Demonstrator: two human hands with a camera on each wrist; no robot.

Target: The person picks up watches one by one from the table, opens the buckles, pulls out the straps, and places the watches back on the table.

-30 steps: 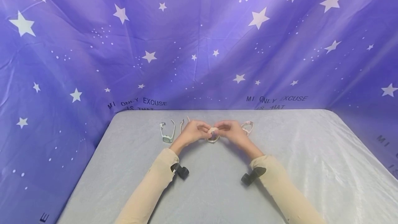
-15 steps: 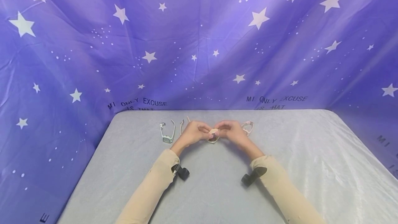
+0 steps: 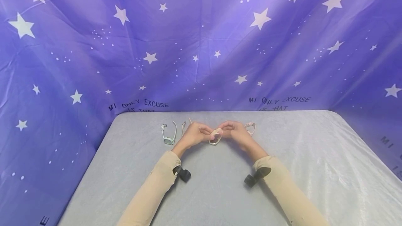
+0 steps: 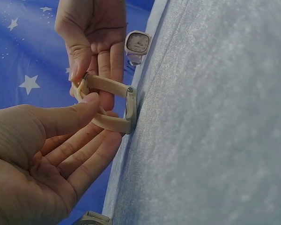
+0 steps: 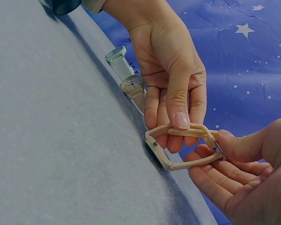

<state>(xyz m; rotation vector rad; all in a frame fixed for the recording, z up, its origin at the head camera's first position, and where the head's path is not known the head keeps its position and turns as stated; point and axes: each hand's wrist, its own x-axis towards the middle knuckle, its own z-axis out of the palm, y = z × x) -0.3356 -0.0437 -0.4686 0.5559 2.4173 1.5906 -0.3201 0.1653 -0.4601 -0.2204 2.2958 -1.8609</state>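
A beige wristwatch (image 3: 214, 144) is held between both hands over the middle of the table, its strap bent into a loop. My left hand (image 3: 196, 132) pinches one strap half (image 5: 202, 133) between thumb and fingers. At the metal buckle (image 5: 219, 150), the thumb and fingers of my right hand (image 3: 236, 133) pinch the strap's other end. The two strap ends cross beside the buckle. In the left wrist view the watch case (image 4: 131, 105) shows edge-on, low by the grey cloth, so its dial is hidden there.
A pale green watch (image 3: 168, 141) lies at the left of the grey-covered table (image 3: 216, 191). Next to it a round-dialled watch (image 5: 132, 84) is partly hidden by my left arm. A pinkish watch (image 4: 138, 42) lies behind my right hand. A starry purple curtain (image 3: 201, 44) hangs behind.
My right hand has shifted slightly right and its fingertips have drawn a little away from the left ones. More of the watch loop shows now. The other watches have not moved.
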